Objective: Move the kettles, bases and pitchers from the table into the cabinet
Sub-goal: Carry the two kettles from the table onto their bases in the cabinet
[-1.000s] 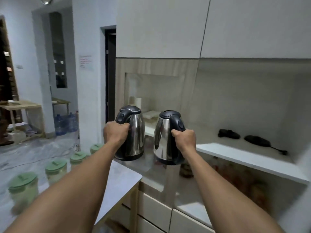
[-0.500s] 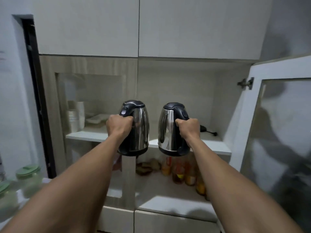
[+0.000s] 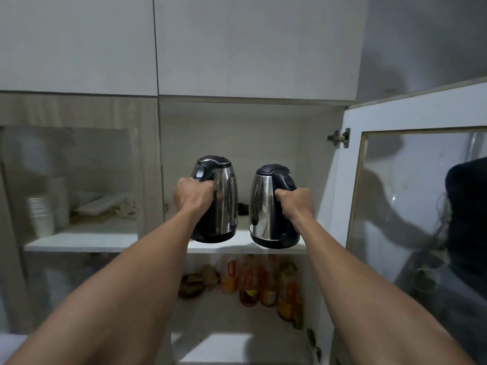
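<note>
So both kettles are at the open cabinet but not yet set down: the left hand [image 3: 193, 197] grips the left kettle [image 3: 220, 200] and the right hand [image 3: 295, 204] the right kettle [image 3: 266, 206] by their handles, low over the middle shelf [image 3: 245, 248], while bases and pitchers are out of view

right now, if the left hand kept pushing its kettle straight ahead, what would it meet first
Probably the dark object at the back of the shelf, just right of the left kettle; otherwise the way looks free. Depth is unclear.
</note>
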### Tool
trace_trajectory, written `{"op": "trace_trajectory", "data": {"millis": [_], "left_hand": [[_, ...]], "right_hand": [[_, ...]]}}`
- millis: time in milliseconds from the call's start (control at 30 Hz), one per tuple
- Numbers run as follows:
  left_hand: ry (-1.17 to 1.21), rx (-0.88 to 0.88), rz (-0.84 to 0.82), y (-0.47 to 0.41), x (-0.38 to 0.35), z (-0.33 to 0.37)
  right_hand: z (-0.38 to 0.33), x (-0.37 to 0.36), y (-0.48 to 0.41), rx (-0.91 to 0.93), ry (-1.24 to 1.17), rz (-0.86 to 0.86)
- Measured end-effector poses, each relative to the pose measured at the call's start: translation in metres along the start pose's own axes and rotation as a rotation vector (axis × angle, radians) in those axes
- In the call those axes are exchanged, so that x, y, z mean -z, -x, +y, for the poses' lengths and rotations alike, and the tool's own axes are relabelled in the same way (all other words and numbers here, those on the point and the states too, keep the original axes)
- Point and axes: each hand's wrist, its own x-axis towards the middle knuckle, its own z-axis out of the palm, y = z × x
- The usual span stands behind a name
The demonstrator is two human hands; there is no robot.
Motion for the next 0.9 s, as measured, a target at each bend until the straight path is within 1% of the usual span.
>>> {"op": "trace_trajectory", "data": {"millis": [100,233,467,667,767,900], "left_hand": [[0.016,0.0,-0.014,-0.014,-0.021,0.006],[-0.021,-0.006,-0.029,-0.042,-0.049,0.004],[-0.016,0.002,-0.054,-0.108,-0.095,-0.014],[0.005,0.021,-0.09,-0.15,-0.13,-0.019],[0.023,0.031,-0.109,-0.165,-0.15,-0.021],[0.033,0.043,-0.097,-0.191,-0.185,-0.027]], "right_hand": [[0.006,-0.003,-0.021,0.002,0.016,0.023],[0.014,-0.015,-0.053,-0.024,0.018,0.069],[0.026,-0.048,-0.107,-0.064,-0.006,0.15],[0.035,-0.068,-0.147,-0.086,-0.029,0.179],[0.044,-0.076,-0.169,-0.105,0.002,0.168],[0.059,-0.089,-0.208,-0.094,-0.014,0.199]]}}
